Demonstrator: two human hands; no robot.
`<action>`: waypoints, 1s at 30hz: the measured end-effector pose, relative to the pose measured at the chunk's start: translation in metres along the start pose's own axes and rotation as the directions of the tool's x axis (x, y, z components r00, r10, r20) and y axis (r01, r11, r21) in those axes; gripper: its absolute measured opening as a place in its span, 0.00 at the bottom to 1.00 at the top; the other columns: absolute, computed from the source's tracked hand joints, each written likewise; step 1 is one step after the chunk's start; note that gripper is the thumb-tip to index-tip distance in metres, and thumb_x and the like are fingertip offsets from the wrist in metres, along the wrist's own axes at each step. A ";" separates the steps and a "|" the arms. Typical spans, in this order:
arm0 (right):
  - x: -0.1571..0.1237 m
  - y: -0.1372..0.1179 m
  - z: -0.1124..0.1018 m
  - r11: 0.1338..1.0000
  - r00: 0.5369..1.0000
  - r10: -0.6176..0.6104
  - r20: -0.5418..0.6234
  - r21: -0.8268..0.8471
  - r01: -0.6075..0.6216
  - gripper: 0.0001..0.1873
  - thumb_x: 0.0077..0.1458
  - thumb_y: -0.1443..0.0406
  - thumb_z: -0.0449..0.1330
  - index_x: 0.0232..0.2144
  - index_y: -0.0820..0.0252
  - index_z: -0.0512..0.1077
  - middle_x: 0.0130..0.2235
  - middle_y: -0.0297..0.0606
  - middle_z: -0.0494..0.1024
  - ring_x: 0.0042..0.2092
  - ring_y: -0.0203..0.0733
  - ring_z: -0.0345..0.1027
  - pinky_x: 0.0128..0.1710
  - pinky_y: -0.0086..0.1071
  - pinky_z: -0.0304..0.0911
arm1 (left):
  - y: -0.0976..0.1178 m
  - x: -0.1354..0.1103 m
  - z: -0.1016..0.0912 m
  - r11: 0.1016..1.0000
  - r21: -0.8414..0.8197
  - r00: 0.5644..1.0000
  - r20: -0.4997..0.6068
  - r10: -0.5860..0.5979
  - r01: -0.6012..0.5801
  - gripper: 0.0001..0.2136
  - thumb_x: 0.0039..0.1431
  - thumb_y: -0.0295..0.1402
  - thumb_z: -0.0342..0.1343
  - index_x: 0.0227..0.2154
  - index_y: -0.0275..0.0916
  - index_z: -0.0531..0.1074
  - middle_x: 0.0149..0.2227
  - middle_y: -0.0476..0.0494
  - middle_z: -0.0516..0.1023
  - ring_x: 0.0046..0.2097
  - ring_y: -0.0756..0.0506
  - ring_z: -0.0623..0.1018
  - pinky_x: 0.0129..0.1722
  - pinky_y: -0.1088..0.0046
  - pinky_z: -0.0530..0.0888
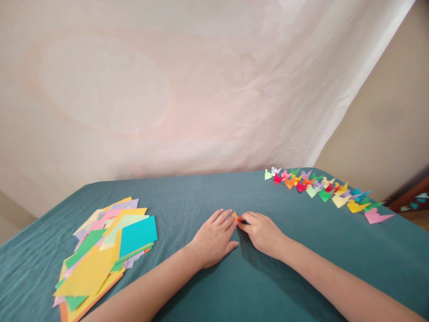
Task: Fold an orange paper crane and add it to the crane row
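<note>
A small piece of orange folded paper (pixel 235 216) is at the middle of the table, between my two hands. My right hand (pixel 264 233) pinches its right side between thumb and fingertips. My left hand (pixel 216 237) lies flat on the cloth with fingers stretched out and thumb apart, its fingertips at the paper's left edge. Whether those fingertips press on the paper, I cannot tell. Much of the orange piece is hidden by the fingers, so its full shape does not show.
On the left lies a loose pile of coloured paper sheets (pixel 90 270), a blue sheet (pixel 139 236) on top. Rows of small folded paper birds (pixel 313 191) stand at the back right, with a pink bird (pixel 377 216) nearest. A green cloth (pixel 187 192) covers the table; pale fabric (pixel 208 89) hangs behind.
</note>
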State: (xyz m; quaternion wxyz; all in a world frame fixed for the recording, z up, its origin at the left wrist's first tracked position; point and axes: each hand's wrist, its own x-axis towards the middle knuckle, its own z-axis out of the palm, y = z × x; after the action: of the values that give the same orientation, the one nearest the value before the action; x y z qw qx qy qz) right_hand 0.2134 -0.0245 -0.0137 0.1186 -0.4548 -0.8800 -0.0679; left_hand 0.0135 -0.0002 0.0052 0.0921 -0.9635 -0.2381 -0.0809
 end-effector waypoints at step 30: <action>-0.015 -0.018 -0.107 0.921 0.982 0.091 0.166 0.360 -0.147 0.17 0.57 0.68 0.51 0.47 0.53 0.71 0.36 0.37 0.75 0.36 0.39 0.69 0.38 0.29 0.61 | -0.003 0.005 0.005 0.999 0.039 0.998 -0.056 -0.010 0.012 0.15 0.62 0.38 0.46 0.45 0.35 0.68 0.48 0.39 0.70 0.58 0.42 0.60 0.60 0.62 0.52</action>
State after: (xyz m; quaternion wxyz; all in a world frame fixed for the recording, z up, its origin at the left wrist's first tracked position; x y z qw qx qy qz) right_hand 0.2233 -0.0710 0.0854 0.1416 -0.4807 -0.8539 0.1401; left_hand 0.0172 0.0059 0.0014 0.1172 -0.9575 -0.2422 -0.1036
